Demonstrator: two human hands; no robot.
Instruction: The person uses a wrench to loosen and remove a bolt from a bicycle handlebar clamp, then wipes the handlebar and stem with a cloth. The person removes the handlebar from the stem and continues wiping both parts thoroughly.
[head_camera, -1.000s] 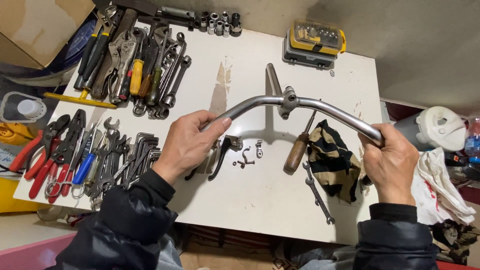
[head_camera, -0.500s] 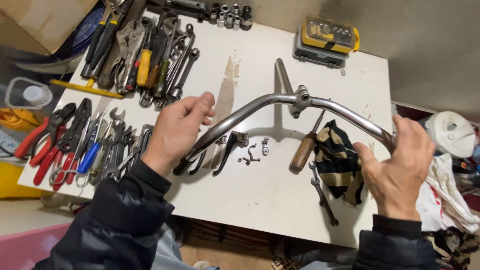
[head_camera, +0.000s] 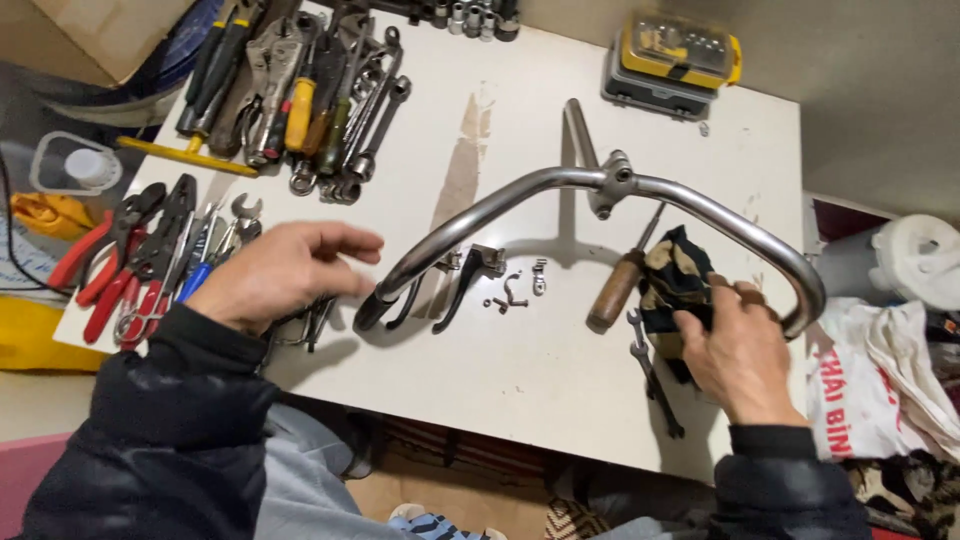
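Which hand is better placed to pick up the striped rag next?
Right. The right hand already rests its fingers on the striped rag, beside the handlebar end. The left hand is open, far across the table, over the wrenches.

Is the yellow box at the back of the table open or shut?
Shut. The yellow box sits at the table's far edge with its clear lid flat over the bits inside.

2 black puffy jacket sleeves (head_camera: 170, 430), grey trousers (head_camera: 300, 480).
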